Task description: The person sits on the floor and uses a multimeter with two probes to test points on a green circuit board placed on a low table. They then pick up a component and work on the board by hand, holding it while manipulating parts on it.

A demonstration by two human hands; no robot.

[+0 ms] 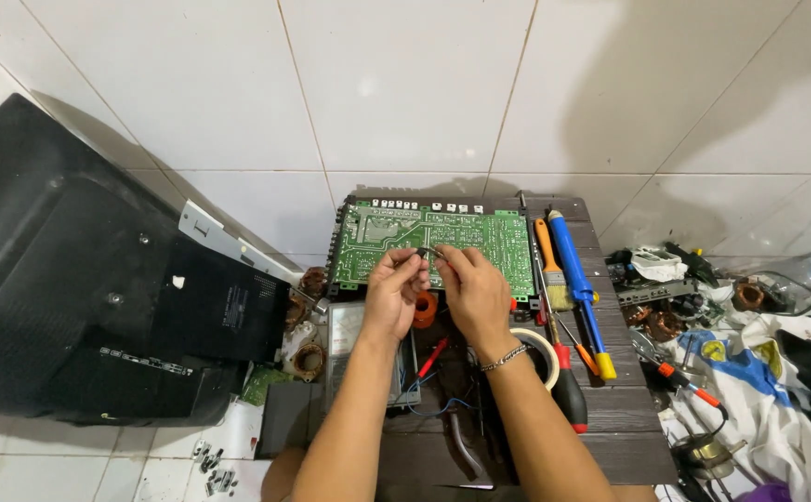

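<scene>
Both hands — left hand [394, 290] and right hand [473, 290] — met over the green circuit board [433, 238] on the desk [624, 409], each grip pinched on a small dark part [427, 251].

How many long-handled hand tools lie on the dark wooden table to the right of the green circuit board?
3: an orange-handled brush beside the board, a blue-and-yellow tool right of it, and a red-and-black screwdriver nearer the person. The right hand may hide others.

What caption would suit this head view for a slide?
Two hands, left hand and right hand, pinch a small part over a green circuit board.
</scene>
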